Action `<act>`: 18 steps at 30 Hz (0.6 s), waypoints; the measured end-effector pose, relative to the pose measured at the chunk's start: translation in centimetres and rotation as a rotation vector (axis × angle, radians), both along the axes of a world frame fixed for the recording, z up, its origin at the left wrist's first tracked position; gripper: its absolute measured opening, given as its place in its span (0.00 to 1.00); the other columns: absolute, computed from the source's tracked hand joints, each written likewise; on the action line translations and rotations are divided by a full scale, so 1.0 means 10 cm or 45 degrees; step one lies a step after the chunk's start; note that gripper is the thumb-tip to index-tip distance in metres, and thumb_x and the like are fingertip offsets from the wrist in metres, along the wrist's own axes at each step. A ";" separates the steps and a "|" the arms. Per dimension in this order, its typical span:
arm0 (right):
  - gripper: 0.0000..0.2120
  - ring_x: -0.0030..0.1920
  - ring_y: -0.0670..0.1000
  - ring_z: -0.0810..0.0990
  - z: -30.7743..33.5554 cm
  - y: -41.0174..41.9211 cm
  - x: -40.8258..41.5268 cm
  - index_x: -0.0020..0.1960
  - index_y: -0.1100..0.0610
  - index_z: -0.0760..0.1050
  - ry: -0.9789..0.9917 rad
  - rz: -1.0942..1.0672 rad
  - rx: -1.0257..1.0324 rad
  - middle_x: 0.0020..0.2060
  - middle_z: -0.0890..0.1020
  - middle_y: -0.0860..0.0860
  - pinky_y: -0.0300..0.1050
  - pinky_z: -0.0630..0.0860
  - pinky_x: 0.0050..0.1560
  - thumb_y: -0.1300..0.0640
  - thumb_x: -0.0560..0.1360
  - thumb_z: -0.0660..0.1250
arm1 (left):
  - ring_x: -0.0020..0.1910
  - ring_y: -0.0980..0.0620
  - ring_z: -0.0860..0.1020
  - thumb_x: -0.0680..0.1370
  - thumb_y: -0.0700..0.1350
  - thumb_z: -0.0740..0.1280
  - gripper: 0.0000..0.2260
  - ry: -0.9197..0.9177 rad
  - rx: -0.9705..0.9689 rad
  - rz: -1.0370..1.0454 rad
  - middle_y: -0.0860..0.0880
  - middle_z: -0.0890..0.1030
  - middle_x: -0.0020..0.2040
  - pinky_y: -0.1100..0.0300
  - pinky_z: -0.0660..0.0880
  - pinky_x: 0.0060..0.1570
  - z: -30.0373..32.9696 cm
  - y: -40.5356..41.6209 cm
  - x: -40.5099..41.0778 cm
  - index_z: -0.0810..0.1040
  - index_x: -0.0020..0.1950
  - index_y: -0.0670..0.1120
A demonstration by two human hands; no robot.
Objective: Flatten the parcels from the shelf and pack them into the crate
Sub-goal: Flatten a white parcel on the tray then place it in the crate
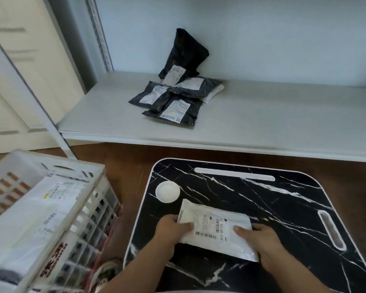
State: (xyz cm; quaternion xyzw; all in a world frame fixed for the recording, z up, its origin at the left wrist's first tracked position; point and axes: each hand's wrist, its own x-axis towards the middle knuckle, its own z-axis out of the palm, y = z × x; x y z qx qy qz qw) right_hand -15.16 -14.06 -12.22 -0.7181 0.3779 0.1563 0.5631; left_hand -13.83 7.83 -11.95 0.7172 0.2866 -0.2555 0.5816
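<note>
A white parcel (pixel 217 229) with a barcode label lies on the black marble-patterned lap table (pixel 283 208). My left hand (pixel 172 230) grips its left end, thumb on top. At the parcel's right edge my right hand (pixel 260 240) holds it, fingers resting on the surface. Several dark grey parcels (pixel 173 100) with white labels are piled on the white shelf (pixel 262 123), one leaning upright against the back wall. The white slatted crate (pixel 87 210) stands at the left and holds white parcels (pixel 42 208).
A round white recess (pixel 167 191) sits in the table's far left corner, with a long slot along the far edge and another at the right. Brown wooden floor shows between crate, table and shelf. A shelf post rises at the left.
</note>
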 end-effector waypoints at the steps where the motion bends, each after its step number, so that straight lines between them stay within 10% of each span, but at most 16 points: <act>1: 0.17 0.42 0.62 0.83 0.05 0.05 0.01 0.54 0.68 0.76 -0.011 -0.025 0.116 0.41 0.83 0.62 0.58 0.80 0.46 0.67 0.68 0.76 | 0.50 0.46 0.82 0.73 0.37 0.73 0.17 0.003 -0.175 0.081 0.42 0.82 0.54 0.54 0.80 0.48 0.03 0.05 0.01 0.77 0.61 0.39; 12: 0.09 0.45 0.58 0.84 0.98 1.52 0.53 0.51 0.63 0.76 -0.412 0.140 0.489 0.47 0.84 0.58 0.50 0.79 0.42 0.63 0.72 0.72 | 0.53 0.45 0.82 0.76 0.37 0.68 0.15 -0.511 -0.991 0.502 0.43 0.83 0.55 0.52 0.81 0.49 0.94 1.25 0.21 0.75 0.62 0.42; 18: 0.08 0.44 0.49 0.83 1.06 2.94 0.57 0.54 0.59 0.77 -0.535 0.615 0.466 0.45 0.84 0.52 0.41 0.80 0.38 0.62 0.75 0.70 | 0.56 0.42 0.80 0.78 0.34 0.64 0.17 -0.701 -0.783 0.718 0.42 0.80 0.60 0.48 0.81 0.48 0.82 2.23 0.18 0.72 0.67 0.40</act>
